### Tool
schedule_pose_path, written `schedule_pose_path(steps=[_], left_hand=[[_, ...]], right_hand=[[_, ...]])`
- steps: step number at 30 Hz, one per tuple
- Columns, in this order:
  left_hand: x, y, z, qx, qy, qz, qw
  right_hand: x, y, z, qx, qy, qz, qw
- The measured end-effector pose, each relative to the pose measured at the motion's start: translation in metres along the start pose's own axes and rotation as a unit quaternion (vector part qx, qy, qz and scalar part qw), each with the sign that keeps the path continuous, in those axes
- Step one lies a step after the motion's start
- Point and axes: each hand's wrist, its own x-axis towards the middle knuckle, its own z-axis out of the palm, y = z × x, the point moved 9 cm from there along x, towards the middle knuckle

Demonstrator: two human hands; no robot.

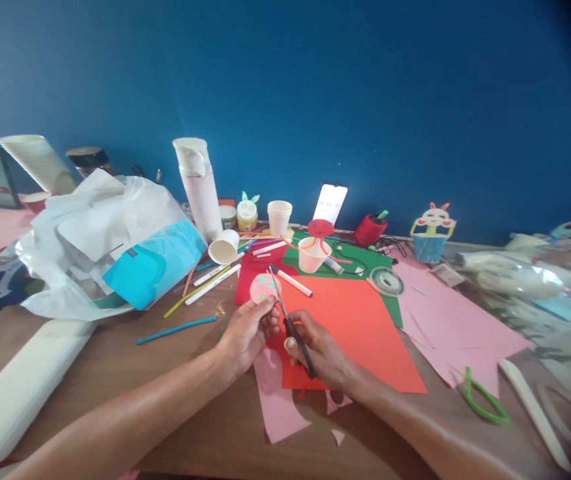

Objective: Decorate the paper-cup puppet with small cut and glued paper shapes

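My left hand [251, 333] pinches the lower edge of a round pink paper piece [261, 288] with green marks on it. Black-handled scissors [292, 327] are held in my right hand [318, 350], their blades pointing up beside the right edge of the pink piece. Both hands are above the left part of an orange sheet [355, 327]. Under them lies a cut pink paper scrap [278, 400]. A marker [295, 283] rests on the orange sheet just beyond the scissors.
A plastic bag [85, 233] stands at left, near a bottle [202, 193]. Paper cups [279, 217], a lit phone [330, 202] and a tape roll [386, 281] are farther back. Pink sheets [455, 313], a green pipe cleaner [482, 400] and plastic packets [540, 273] lie at right.
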Motion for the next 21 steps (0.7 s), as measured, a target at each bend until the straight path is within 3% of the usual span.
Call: schedule_pose_path(steps=[21], left_hand=[[0.0013,0.0041,-0.0019,0.018,0.017,0.017,1.0]], right_hand=[[0.0003,0.0018,0.0029,0.051,-0.008,0.003,0.999]])
